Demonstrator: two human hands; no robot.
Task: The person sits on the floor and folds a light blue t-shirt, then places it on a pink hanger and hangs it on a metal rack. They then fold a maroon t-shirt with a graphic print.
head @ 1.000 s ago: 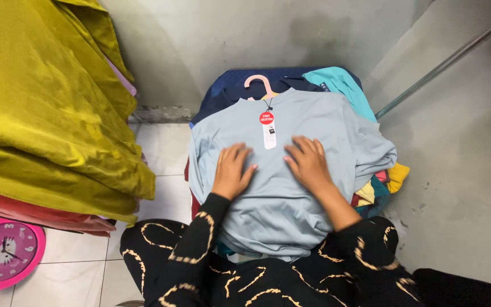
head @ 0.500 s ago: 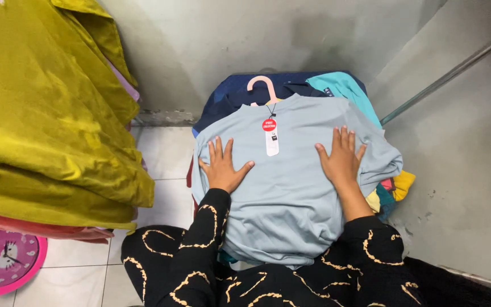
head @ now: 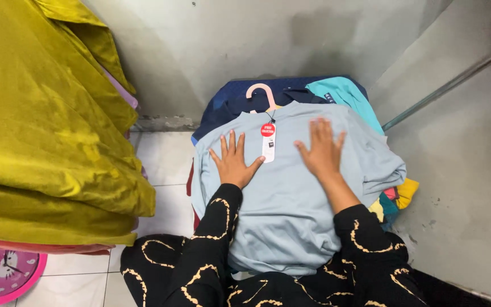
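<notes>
Both grips flat, fingers spread, left hand (head: 234, 164), right hand (head: 322, 152) on pale blue shirt (head: 291, 210), yellow cloth pile (head: 46, 131) beside

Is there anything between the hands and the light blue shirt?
No, nothing visible. The left hand and right hand both lie flat right on the light blue shirt. The hanging tag sits between the two hands, under neither.

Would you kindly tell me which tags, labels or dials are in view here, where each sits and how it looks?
Round red tag: at the light blue shirt's collar, between the left hand and the right hand.
White strip tag: hanging just below the red one, narrow and upright.
Pink wall clock: on the floor tiles, bottom left, round, partly hidden.
</notes>
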